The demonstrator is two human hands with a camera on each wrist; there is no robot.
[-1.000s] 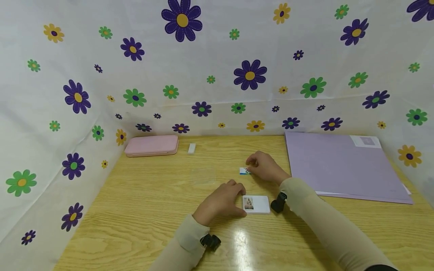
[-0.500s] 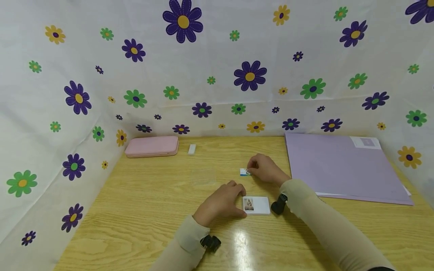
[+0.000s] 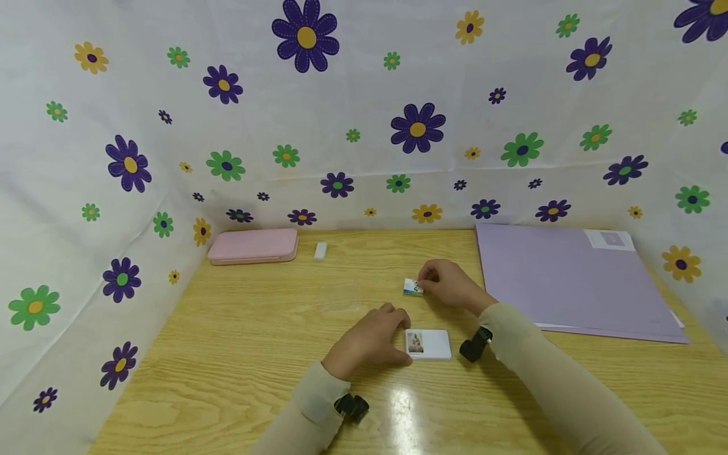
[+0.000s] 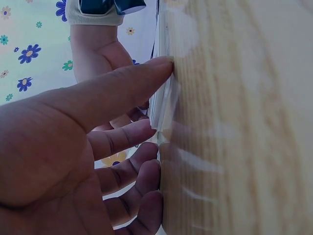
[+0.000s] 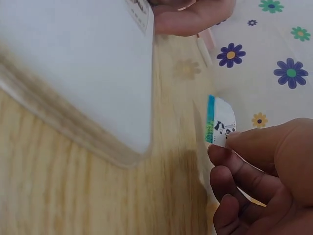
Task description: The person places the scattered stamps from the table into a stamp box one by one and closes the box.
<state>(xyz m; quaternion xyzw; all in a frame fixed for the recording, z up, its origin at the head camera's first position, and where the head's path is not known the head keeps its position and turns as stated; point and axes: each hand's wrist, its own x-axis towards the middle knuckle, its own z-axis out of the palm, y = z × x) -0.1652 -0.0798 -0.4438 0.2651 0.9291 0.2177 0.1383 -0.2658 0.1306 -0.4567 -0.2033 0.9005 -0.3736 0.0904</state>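
My left hand (image 3: 370,338) lies at the left end of a flat white block (image 3: 436,344) with a small picture on it, thumb at the near edge and index finger at the far edge. In the left wrist view, the thumb and fingers of that hand (image 4: 117,117) span the block's side. Beyond the block, my right hand (image 3: 452,284) pinches a small white, blue and green card (image 3: 412,287) between thumb and index finger. The right wrist view shows the card (image 5: 217,122) tilted up, its lower corner in the fingertips.
A pink case (image 3: 253,246) and a small white piece (image 3: 321,251) lie at the back left. A clear sheet (image 3: 340,296) rests left of the card. Large purple folders (image 3: 569,284) cover the right side, beside the right forearm.
The right hand has shifted slightly to the right, and the card in its fingers has tilted up, showing more of its face. The left hand and the white block have stayed in place.
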